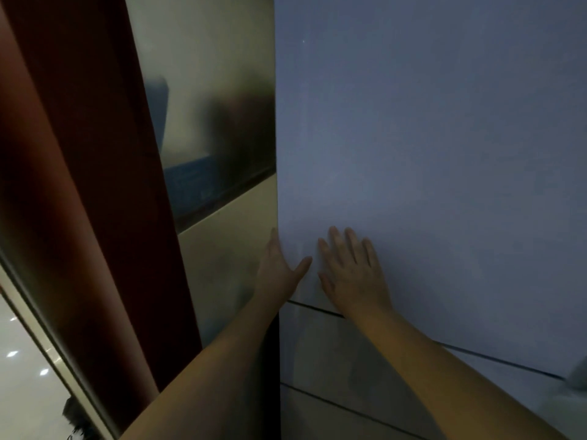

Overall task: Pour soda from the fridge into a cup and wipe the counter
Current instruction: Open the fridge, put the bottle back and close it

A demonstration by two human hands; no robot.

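A tall pale blue-grey fridge door (428, 147) fills the right of the view. My right hand (352, 271) lies flat on its lower left part, fingers straight and spread. My left hand (279, 265) sits at the door's left edge; its thumb lies on the door front and its fingers reach round the edge out of sight. A dark seam (476, 357) below the hands separates this door from lower drawer fronts (349, 369). No soda, cup or cloth is in view.
A shiny metallic side panel (216, 122) stands left of the door. A dark red curtain (79, 185) hangs further left. Glossy pale floor (25, 376) shows at the bottom left corner.
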